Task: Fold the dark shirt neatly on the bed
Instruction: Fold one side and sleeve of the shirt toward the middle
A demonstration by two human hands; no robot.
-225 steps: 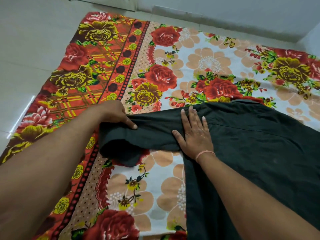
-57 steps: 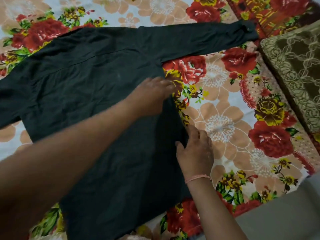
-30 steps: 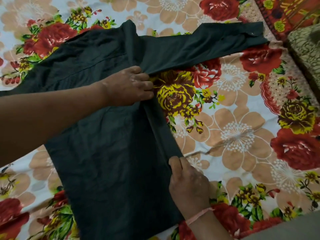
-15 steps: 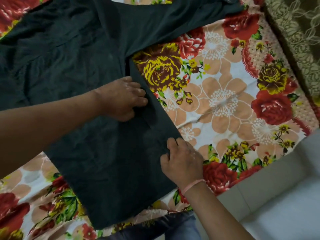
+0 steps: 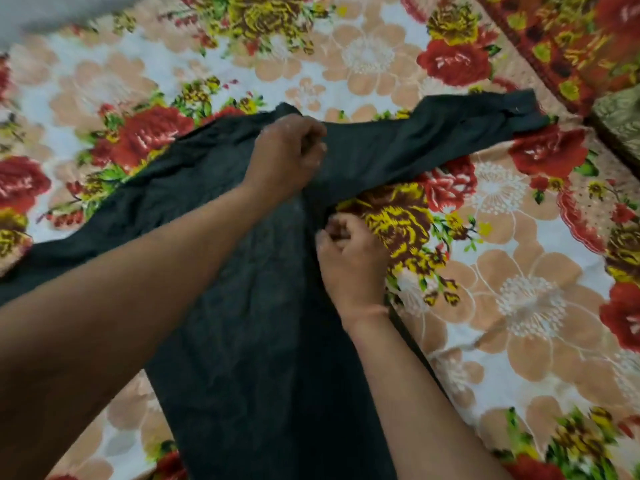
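Observation:
The dark shirt [image 5: 256, 327] lies spread on the floral bedsheet [image 5: 519, 306], its right side folded inward along the body. Its long right sleeve [image 5: 450, 140] stretches out to the upper right, cuff near the sheet's red border. My left hand [image 5: 287, 154] is closed on the cloth at the shoulder, where the sleeve joins the body. Lower down, at the folded right edge by the armpit, my right hand [image 5: 349, 258] pinches the fabric with curled fingers. The frame is motion-blurred, and my left forearm hides part of the shirt's left half.
A brown patterned cushion or blanket [image 5: 620, 116] sits at the right edge, just past the sleeve cuff. The sheet's red and yellow border [image 5: 571, 39] runs along the upper right. Bare floral sheet spreads to the right of the shirt.
Both hands have moved up the shirt: the left from the folded side to the shoulder, the right from the lower edge to the armpit. Both now grip cloth instead of pressing flat.

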